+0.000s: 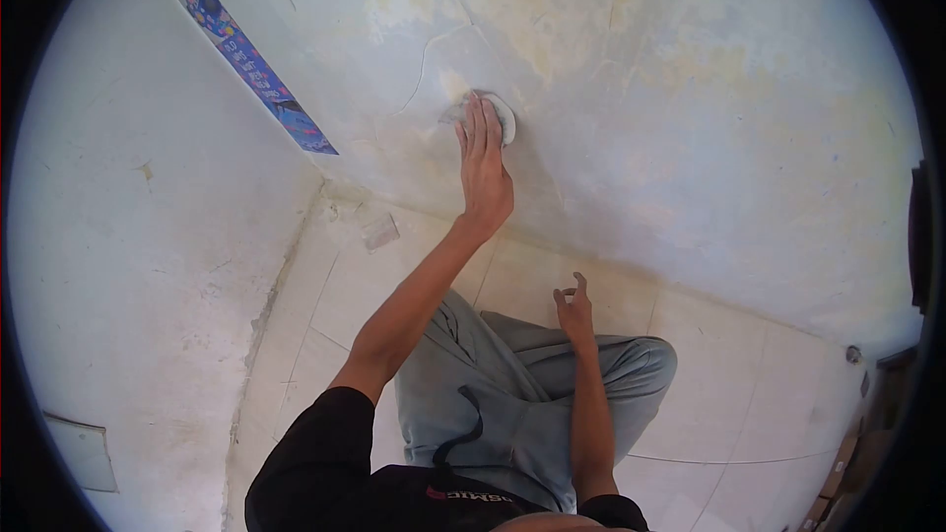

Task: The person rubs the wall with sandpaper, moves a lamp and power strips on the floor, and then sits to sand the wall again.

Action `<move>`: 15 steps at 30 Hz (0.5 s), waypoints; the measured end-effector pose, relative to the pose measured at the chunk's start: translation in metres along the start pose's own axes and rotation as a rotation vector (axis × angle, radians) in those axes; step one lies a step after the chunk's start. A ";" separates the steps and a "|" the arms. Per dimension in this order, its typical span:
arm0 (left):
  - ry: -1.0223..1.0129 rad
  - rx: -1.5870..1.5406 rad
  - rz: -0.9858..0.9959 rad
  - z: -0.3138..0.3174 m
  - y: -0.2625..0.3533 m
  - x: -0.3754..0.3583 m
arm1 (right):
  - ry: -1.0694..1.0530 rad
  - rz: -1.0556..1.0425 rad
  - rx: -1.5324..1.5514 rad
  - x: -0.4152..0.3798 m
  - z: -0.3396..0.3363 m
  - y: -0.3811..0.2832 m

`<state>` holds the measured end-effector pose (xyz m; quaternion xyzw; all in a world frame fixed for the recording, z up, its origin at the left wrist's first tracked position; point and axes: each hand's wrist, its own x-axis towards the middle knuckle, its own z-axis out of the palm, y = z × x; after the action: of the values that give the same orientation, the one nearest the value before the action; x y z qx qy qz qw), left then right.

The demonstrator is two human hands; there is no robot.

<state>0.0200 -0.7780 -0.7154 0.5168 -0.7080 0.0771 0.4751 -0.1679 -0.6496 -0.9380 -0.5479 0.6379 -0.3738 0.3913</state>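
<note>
My left hand (482, 153) reaches up to the wall, its fingers long and together over a round white pad (506, 118). The hand keeps the pad pressed on the wall; most of it is hidden under the fingers, and its right edge shows. Around it the wall (611, 108) is patchy white and yellowish, with cracks and a greyish smear by the fingertips. My right hand (574, 310) hovers over my crossed legs in grey trousers (631, 369), empty, with its fingers loosely bent and apart.
A blue printed strip (241, 54) runs down the wall near the corner. A small clear piece (379, 232) lies on the tiled floor (325, 305) by the wall. Brown boxes (838, 468) stand at the right edge. A square panel (81, 451) sits low on the left wall.
</note>
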 end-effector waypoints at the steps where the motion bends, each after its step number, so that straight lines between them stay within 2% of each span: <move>1: -0.007 0.002 -0.005 -0.007 0.001 0.008 | 0.011 0.002 0.001 -0.001 -0.001 -0.003; 4: 0.076 -0.038 0.059 -0.023 0.002 0.035 | 0.016 0.005 0.013 0.001 -0.002 -0.009; 10: -0.030 -0.048 -0.002 0.006 -0.002 -0.021 | -0.020 0.016 0.026 0.000 0.002 -0.011; 14: 0.024 -0.036 -0.032 -0.004 -0.002 0.012 | -0.037 0.070 0.048 -0.002 -0.003 -0.013; 15: 0.094 -0.048 0.007 -0.017 0.003 0.034 | -0.045 0.074 0.044 -0.002 -0.003 -0.010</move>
<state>0.0270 -0.7888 -0.6793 0.4984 -0.6883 0.0861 0.5200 -0.1661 -0.6490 -0.9277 -0.5232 0.6405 -0.3608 0.4311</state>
